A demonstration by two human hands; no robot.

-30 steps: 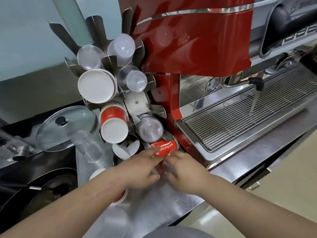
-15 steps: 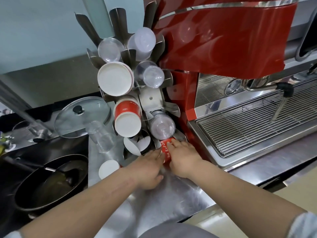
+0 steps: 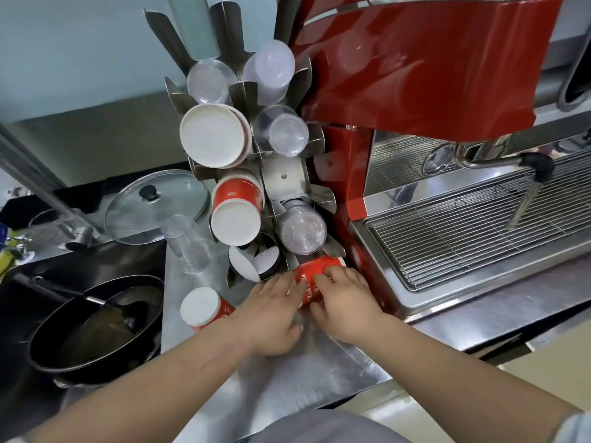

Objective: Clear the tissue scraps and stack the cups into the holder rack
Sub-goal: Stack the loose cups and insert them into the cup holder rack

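Two hands grip one red cup (image 3: 309, 284) lying on its side on the steel counter (image 3: 319, 372): the left hand (image 3: 271, 314) presses its left flank, the right hand (image 3: 347, 303) wraps its right flank. Its far end sits at the lowest slot of the rack (image 3: 283, 177). Another red cup (image 3: 204, 308) stands inverted left of the hands. Beyond, the rack holds red, white and clear cups beside the red espresso machine (image 3: 431, 68).

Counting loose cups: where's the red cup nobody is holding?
In the head view, the loose red cup sits on the steel counter, lower left of the holder rack, just left of the left hand.
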